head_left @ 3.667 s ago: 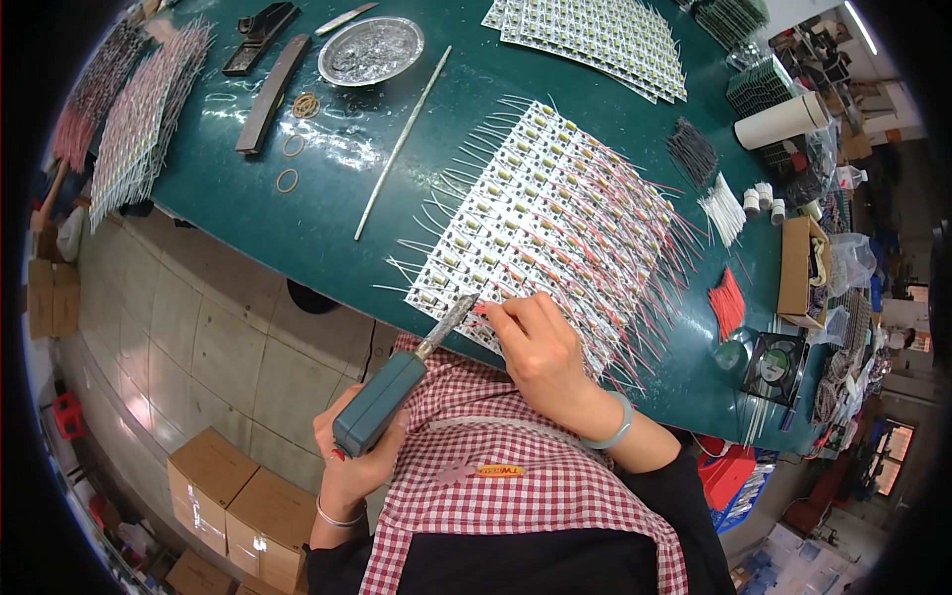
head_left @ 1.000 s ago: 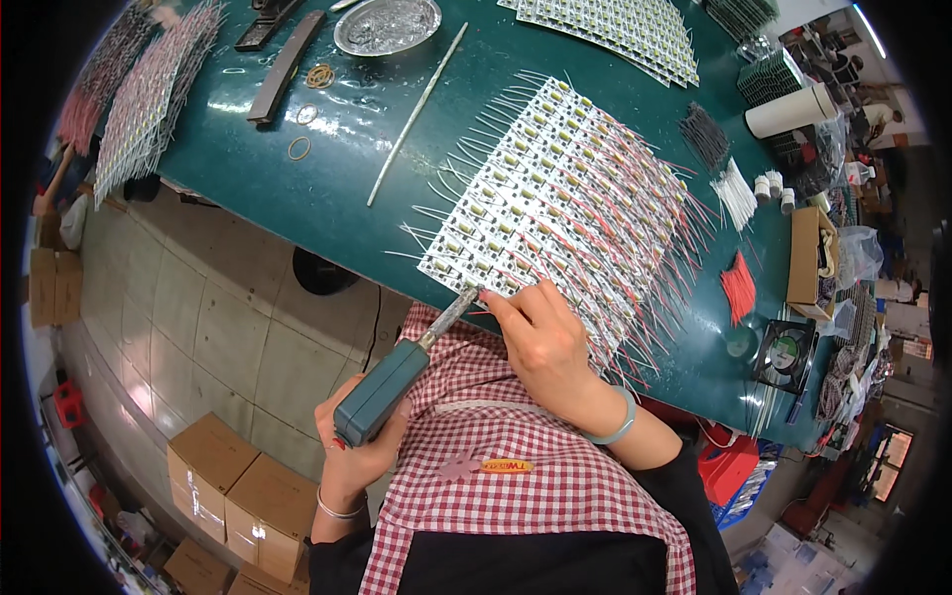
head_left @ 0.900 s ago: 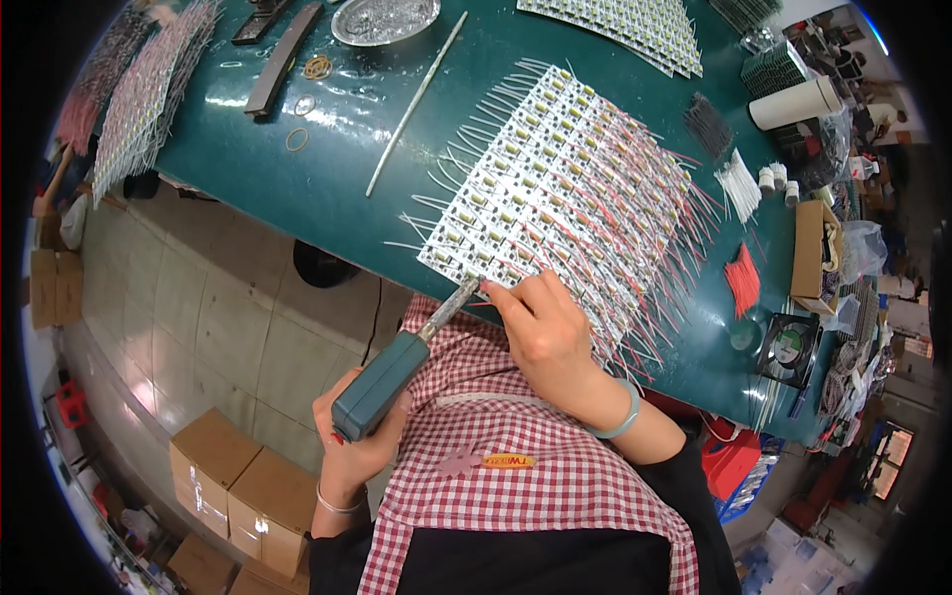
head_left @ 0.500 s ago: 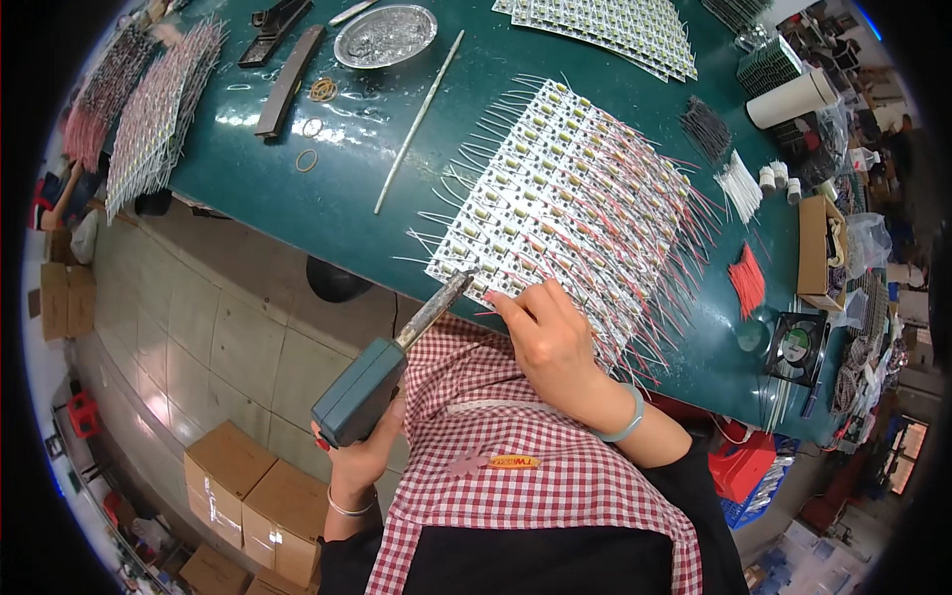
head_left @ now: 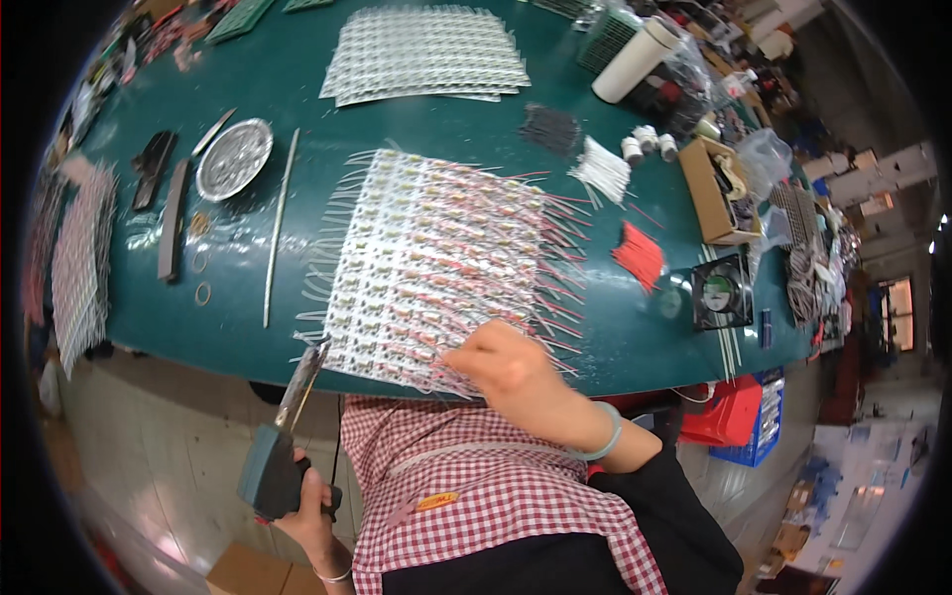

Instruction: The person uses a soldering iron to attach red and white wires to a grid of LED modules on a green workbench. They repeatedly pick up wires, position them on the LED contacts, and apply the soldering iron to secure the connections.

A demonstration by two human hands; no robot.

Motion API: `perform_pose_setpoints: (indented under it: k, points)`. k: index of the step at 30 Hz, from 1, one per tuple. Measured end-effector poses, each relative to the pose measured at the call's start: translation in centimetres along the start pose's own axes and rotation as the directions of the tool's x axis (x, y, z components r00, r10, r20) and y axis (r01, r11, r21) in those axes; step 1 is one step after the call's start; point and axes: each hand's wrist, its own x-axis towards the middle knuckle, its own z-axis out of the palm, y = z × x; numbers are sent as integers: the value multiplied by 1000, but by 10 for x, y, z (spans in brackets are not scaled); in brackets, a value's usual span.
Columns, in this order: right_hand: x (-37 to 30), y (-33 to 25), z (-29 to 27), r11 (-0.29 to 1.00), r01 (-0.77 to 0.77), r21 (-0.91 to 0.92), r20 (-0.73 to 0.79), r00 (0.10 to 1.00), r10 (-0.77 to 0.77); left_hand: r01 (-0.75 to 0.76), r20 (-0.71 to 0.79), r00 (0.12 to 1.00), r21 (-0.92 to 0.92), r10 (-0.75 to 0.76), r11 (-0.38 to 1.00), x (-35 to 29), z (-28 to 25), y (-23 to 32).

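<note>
My left hand [head_left: 309, 508] is wrapped round the grip of a soldering gun [head_left: 270, 466] with a dark green body. Its metal barrel points up and away from me, the tip beside the near left corner of a panel of small white circuit boards [head_left: 372, 288]. Many red wires [head_left: 466, 233] stick out over the panel's middle and right side, and pale wires fringe its left edge. Over the panel's near edge, my right hand [head_left: 506, 369] is closed in a pinch among the red wires. Whatever lies between its fingertips is too small to make out.
Beyond the panel lies a stack of similar panels [head_left: 426, 55]. Black, white and red wire bundles [head_left: 638, 256] lie to the right, near a fan [head_left: 722, 293] and a cardboard box [head_left: 716, 188]. A thin rod [head_left: 281, 228] and a metal dish [head_left: 235, 159] are on the left.
The view has turned, shifting the table across the picture. The soldering gun's tip has moved left to the panel's corner. My right hand has moved right along the near edge, away from the tip.
</note>
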Motion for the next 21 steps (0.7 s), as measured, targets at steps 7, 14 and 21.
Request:
perform_pose_setpoints:
  k: [7, 14, 21]
  points:
    - [-54, 116, -93, 849, -438, -298, -530, 815, 235, -34, 17, 999, -20, 35, 999, 16, 7, -1]
    - [-57, 149, -117, 781, -476, -405, -561, 803, 199, -48, 19, 999, 5, 48, 999, 27, 28, 16]
    - [25, 210, -124, 794, -351, -497, -478, 874, 88, -137, 49, 989, 5, 137, 991, 34, 48, 36]
